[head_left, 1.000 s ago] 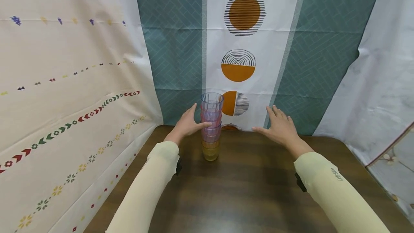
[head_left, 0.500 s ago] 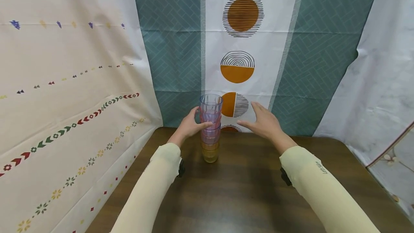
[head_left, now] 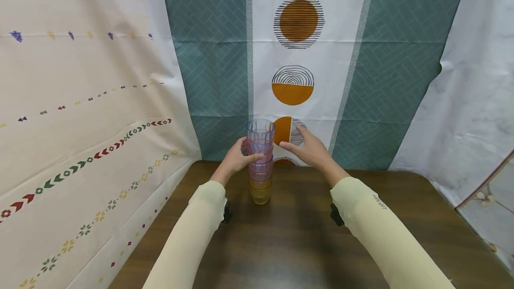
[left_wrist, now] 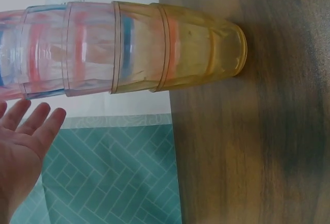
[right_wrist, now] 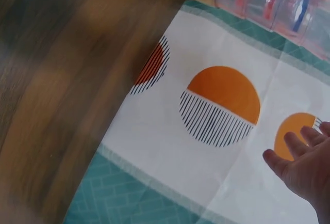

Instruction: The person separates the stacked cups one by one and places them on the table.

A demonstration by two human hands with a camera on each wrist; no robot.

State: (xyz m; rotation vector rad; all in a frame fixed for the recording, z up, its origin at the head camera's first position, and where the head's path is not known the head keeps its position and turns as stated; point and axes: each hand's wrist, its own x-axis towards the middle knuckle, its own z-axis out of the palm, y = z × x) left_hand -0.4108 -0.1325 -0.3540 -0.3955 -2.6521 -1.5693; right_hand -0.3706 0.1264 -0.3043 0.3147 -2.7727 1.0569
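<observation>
A tall stack of nested clear plastic cups [head_left: 260, 159] stands upright on the table, blue, pink and purple tones above and amber at the bottom. Beside its left side is my left hand [head_left: 237, 157], with the thumb across the front of the upper cups. The left wrist view shows that hand's straight, spread fingers [left_wrist: 36, 121] at the edge of the pink cups [left_wrist: 90, 48]. My right hand [head_left: 311, 148] hovers to the right of the stack, apart from it, thumb and fingers spread. In the right wrist view its fingers [right_wrist: 296, 144] hold nothing.
The dark wooden table [head_left: 281, 244] runs under both forearms. A patterned cloth with orange circles and green panels [head_left: 213, 57] hangs behind it, and a cream embroidered cloth [head_left: 88, 115] covers the left side. White cloth [head_left: 462, 101] hangs at the right.
My right hand has moved left, closer to the cup stack. The left hand has stayed beside the stack, shifting only slightly. The stack has not visibly moved on the table.
</observation>
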